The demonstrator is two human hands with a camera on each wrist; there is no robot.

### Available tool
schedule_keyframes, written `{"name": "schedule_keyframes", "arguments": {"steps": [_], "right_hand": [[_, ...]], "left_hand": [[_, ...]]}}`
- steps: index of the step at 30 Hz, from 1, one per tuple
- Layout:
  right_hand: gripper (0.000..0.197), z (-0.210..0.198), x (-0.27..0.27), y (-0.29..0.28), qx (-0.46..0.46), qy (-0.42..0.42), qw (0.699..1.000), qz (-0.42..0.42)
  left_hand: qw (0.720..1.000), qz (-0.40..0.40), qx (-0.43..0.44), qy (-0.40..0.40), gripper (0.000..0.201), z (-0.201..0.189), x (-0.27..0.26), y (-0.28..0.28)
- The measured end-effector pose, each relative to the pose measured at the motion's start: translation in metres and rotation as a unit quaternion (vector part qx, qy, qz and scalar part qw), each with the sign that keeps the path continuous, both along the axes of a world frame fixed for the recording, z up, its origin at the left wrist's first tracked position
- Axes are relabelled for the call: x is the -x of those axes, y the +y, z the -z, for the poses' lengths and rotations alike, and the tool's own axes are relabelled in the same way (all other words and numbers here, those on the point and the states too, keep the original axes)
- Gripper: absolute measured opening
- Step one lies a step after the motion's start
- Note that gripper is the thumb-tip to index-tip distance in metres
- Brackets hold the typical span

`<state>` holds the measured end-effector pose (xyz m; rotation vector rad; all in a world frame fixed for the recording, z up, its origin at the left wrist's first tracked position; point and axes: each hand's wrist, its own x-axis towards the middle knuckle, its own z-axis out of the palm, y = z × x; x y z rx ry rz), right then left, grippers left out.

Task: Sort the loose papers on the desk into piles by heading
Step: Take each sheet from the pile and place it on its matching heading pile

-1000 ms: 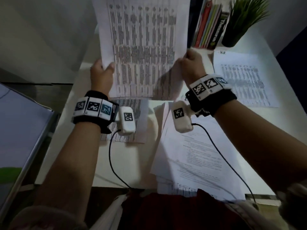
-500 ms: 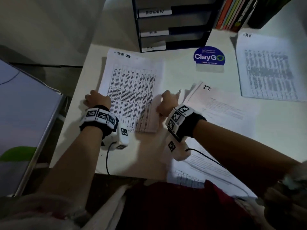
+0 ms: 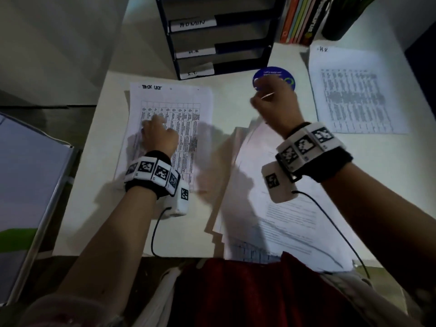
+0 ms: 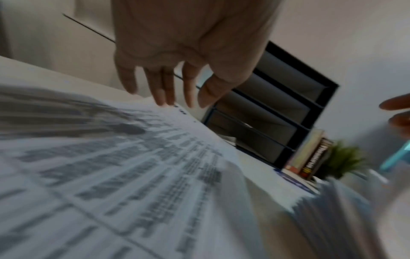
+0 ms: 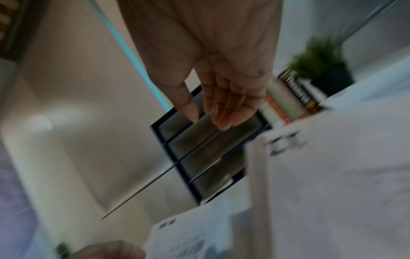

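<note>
Black three-tier letter tray [image 3: 219,38] at the back of the white desk [image 3: 236,107], tiers labelled from top down with handwritten tags, the top one blurred, the lowest reading "I.T."; slots look grey inside in the wrist views, contents not discernible. Sheet headed "TASK LIST" [image 3: 174,107] lying flat on the left part of the desk, printed with a table. Left hand [image 3: 158,133] resting on that sheet, fingers [image 4: 162,91] straight and slightly spread, tips touching the paper, nothing gripped. Right hand [image 3: 276,107] raised above the desk over a round blue sticker [image 3: 283,74], fingers [image 5: 224,105] extended together and relaxed in the wrist view, holding nothing. Beneath the right forearm, a loose fanned stack of papers [image 3: 271,223] reaching to the near desk edge, top sheet of printed text, lower sheets poking out at the left and bottom. Separate sheet headed "H.R" [image 3: 354,95] lying flat at the right side of the desk, well apart from the "TASK LIST" sheet. Upright row of books [image 3: 304,17] just right of the tray, a dark plant pot [image 3: 339,22] beside them. Marker-tagged bands and white camera units on both wrists, each with a cable trailing toward the near edge.
</note>
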<state>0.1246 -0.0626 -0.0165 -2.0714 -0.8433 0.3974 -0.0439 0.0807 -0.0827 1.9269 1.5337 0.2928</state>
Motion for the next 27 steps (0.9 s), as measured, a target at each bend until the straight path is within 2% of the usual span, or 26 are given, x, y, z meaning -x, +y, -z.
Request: {"name": "schedule_keyframes", "arguments": {"steps": [3,7,10,12,13,17,20,22,24,27], "right_hand": [[0.039,0.003,-0.031,-0.034,0.066,-0.047,0.995,0.053],[0.041,0.026,-0.031,-0.063,0.258,-0.104,0.96,-0.029],[0.031,0.044,-0.023,-0.073,0.247,-0.168,0.953,-0.049],[0.026,0.053,-0.02,-0.075,0.213,-0.19,0.957,-0.044],[0.024,0.057,-0.019,-0.076,0.205,-0.202,0.957,-0.046],[0.017,0.066,-0.017,-0.08,0.145,-0.241,0.959,-0.033],[0.013,0.069,-0.013,-0.087,0.107,-0.272,0.956,-0.031],[0.007,0.07,-0.008,-0.094,0.082,-0.31,0.945,-0.054],[0.01,0.07,-0.002,-0.102,0.073,-0.311,0.942,-0.099],[0.022,0.07,0.008,-0.114,0.099,-0.273,0.943,-0.164]], "left_hand": [[0.985,0.129,0.001,-0.113,0.026,-0.004,-0.029,-0.025],[0.951,0.241,0.03,-0.192,0.026,-0.011,-0.062,-0.065],[0.937,0.3,0.081,-0.161,0.031,-0.013,-0.077,-0.088],[0.931,0.329,0.074,-0.136,0.019,-0.01,-0.081,-0.097],[0.933,0.331,0.068,-0.127,0.012,-0.008,-0.081,-0.099],[0.947,0.281,0.066,-0.137,0.039,0.003,-0.075,-0.1],[0.956,0.217,0.111,-0.166,0.047,0.004,-0.07,-0.101],[0.957,0.176,0.14,-0.186,0.045,0.005,-0.068,-0.101],[0.953,0.138,0.17,-0.21,0.04,0.01,-0.066,-0.098],[0.918,0.086,0.261,-0.285,0.023,0.011,-0.065,-0.095]]}}
